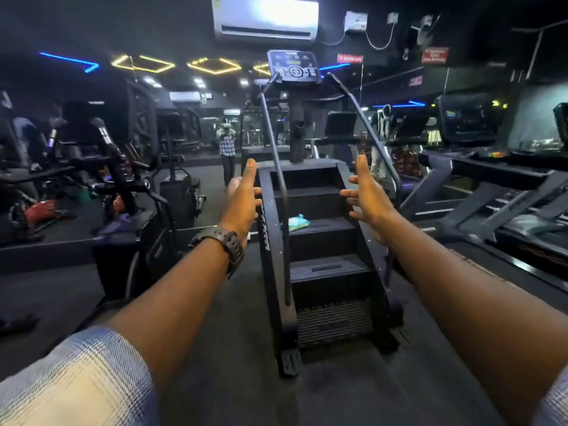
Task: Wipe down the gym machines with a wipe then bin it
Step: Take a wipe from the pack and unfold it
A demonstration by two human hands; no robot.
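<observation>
A black stair-climber machine (325,238) stands straight ahead, with two long handrails and a console (293,66) on top. A small teal and white wipe packet (296,222) lies on one of its middle steps. Both my arms reach forward at either side of the machine. My left hand (245,195), a black watch on its wrist, is held out with straight fingers beside the left rail and holds nothing. My right hand (367,195) is out near the right rail, fingers spread and empty. Neither hand touches the packet.
Treadmills (491,186) line the right side. Dark weight machines and a bench (101,167) crowd the left, with a red bag (40,212) on the floor. A mirror wall behind the stair-climber shows a person's reflection (226,149). Dark carpeted floor (233,348) lies in front.
</observation>
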